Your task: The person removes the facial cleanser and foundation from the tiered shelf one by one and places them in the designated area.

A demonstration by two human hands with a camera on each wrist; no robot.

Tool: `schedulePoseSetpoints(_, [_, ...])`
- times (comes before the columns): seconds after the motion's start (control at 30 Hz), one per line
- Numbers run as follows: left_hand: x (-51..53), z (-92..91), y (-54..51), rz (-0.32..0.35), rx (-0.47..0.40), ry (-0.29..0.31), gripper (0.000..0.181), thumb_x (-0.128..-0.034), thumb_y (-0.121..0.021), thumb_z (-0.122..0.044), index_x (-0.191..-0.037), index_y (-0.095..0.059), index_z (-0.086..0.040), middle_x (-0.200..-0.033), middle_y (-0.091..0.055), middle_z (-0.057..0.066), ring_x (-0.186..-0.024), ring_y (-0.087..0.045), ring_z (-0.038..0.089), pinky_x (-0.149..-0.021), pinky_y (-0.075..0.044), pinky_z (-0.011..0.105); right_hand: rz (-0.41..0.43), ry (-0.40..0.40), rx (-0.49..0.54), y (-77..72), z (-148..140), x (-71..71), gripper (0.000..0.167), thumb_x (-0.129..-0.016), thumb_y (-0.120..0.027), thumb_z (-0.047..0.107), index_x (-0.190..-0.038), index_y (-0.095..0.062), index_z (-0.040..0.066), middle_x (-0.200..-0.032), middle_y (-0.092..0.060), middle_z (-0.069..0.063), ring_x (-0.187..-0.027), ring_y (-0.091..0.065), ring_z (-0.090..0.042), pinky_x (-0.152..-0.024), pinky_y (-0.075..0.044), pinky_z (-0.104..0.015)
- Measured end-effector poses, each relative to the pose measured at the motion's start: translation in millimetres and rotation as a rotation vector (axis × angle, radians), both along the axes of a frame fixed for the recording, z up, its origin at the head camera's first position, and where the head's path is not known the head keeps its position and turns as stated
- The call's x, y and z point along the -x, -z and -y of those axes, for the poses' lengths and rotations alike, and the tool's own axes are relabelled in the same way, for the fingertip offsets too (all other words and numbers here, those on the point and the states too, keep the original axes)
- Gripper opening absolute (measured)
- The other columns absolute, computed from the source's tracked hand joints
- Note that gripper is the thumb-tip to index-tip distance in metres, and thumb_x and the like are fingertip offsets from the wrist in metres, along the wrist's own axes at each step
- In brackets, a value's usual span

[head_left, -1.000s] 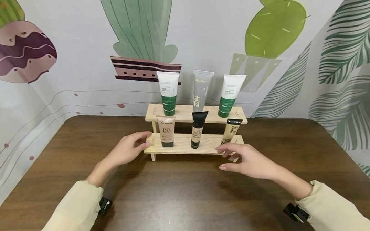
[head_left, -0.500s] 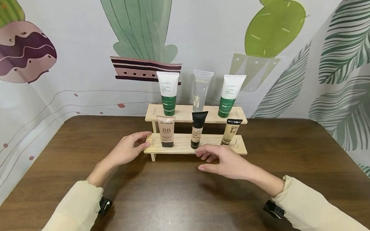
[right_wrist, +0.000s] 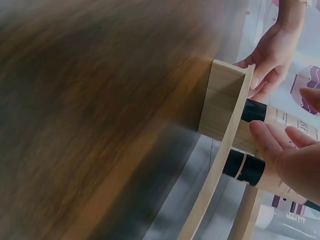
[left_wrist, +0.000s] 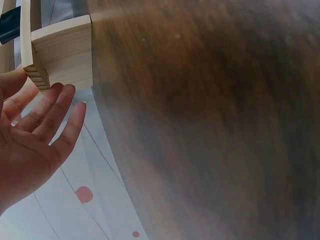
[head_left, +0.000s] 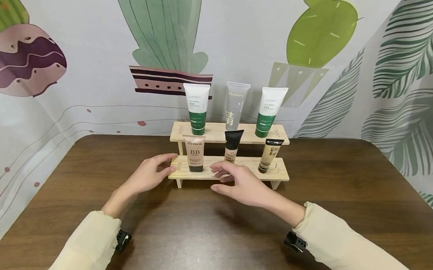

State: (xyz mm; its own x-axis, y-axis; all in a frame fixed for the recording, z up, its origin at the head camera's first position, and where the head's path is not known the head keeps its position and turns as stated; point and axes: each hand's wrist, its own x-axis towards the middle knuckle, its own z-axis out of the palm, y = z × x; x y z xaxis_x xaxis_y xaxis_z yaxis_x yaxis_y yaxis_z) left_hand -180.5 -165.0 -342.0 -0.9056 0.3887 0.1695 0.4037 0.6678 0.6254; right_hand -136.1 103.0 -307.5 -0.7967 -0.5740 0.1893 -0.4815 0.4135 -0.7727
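Observation:
A two-tier wooden display rack (head_left: 218, 173) stands on the table with three tubes on each tier. My left hand (head_left: 151, 174) holds the left end of its lower tier with thumb and forefinger; the other fingers spread loosely in the left wrist view. My right hand (head_left: 242, 184), fingers loosely bent and holding nothing, is in front of the lower tier, hiding the base of the black-capped tube (head_left: 233, 140). To its left stands the BB cream tube (head_left: 194, 153), upright. The gold tube (head_left: 270, 156) leans right at the right end.
On the upper tier are a green-and-white tube (head_left: 198, 109), a grey tube (head_left: 238, 106) and another green-and-white tube (head_left: 271, 111). A cactus-print cloth (head_left: 101, 63) hangs behind the brown table (head_left: 184, 233).
My right hand has moved left along the front of the lower tier, from the gold tube to the middle one. The left hand and the tubes have stayed in place.

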Motion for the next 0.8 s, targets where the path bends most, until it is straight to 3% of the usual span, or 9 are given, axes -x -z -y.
schedulePoseSetpoints(0.53, [0.4, 0.1, 0.2, 0.03, -0.027, -0.01, 0.038, -0.0883, -0.059, -0.008, -0.124, -0.053, 0.003, -0.105, -0.062, 0.016, -0.097, -0.057, 0.026, -0.083, -0.046, 0.041, 0.012, 0.154, 0.105, 7.4, 31.1, 9.0, 0.04, -0.08, -0.065, -0.002, -0.117, -0.049, -0.007, -0.11, -0.056, -0.021, -0.097, -0.059, -0.031, -0.083, -0.047, -0.031])
schedulePoseSetpoints(0.8, [0.5, 0.0, -0.1, 0.042, -0.032, -0.011, 0.038, -0.0884, -0.059, -0.008, -0.124, -0.053, 0.003, -0.106, -0.062, 0.016, -0.098, -0.057, 0.026, -0.083, -0.046, 0.041, 0.008, 0.199, 0.1, 10.7, 38.7, 15.4, 0.043, -0.081, -0.065, -0.001, -0.12, -0.047, -0.003, -0.107, -0.058, -0.018, -0.096, -0.059, -0.029, -0.083, -0.047, -0.031])
